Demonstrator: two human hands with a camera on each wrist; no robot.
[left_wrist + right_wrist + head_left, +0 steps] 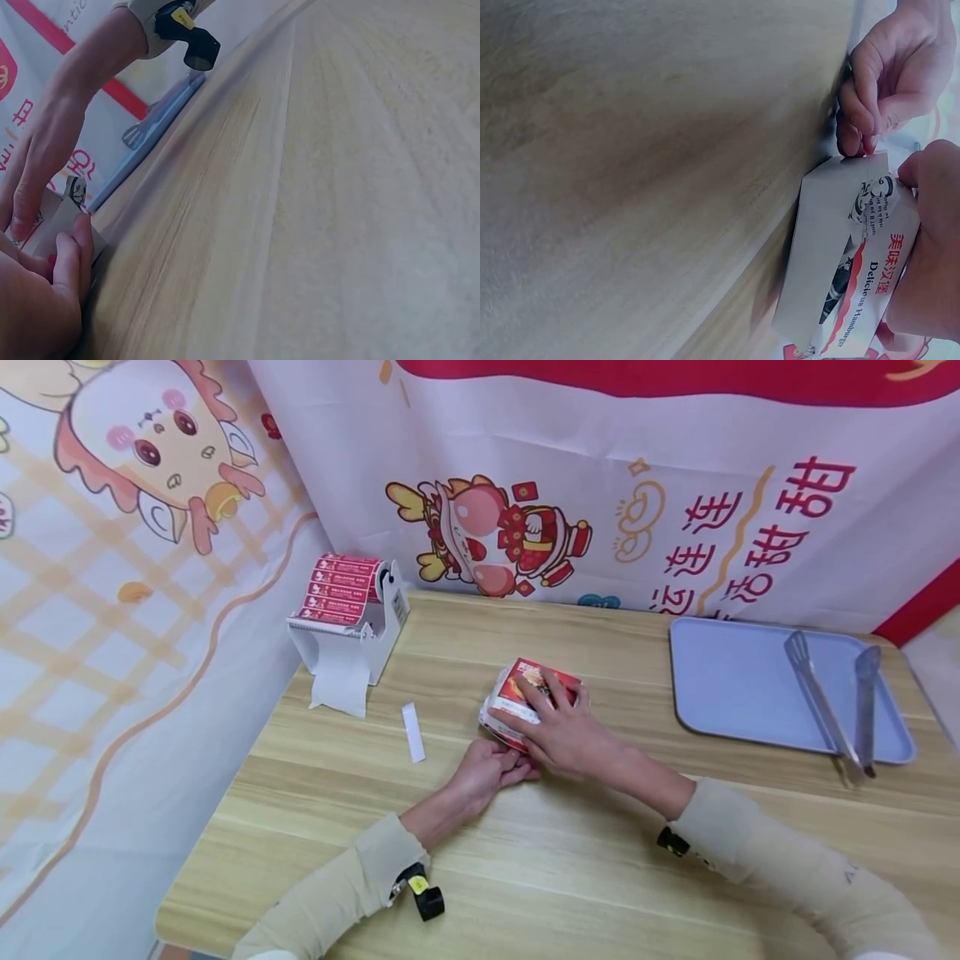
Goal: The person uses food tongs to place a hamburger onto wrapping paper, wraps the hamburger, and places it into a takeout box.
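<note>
A red and white hamburger box [516,690] with a closed lid sits on the table. My right hand [566,733] rests on top of it, fingers spread across the lid. At the box's near corner my left hand [483,770] has its thumb and fingers together. In the right wrist view that left hand [892,79] pinches a small red sticker [868,144], mostly hidden by the fingers, against the box's edge. The box's side [832,232] shows patterned wrapping paper through a gap below the lid. From the left wrist view, the box [56,225] is partly covered by both hands.
A white label dispenser [393,610] with a roll of red labels [341,585] stands at the back left. One white paper strip [413,732] lies left of the box. At the right is a blue-grey tray [735,685] with metal tongs [825,702]. Printed cloth hangs behind.
</note>
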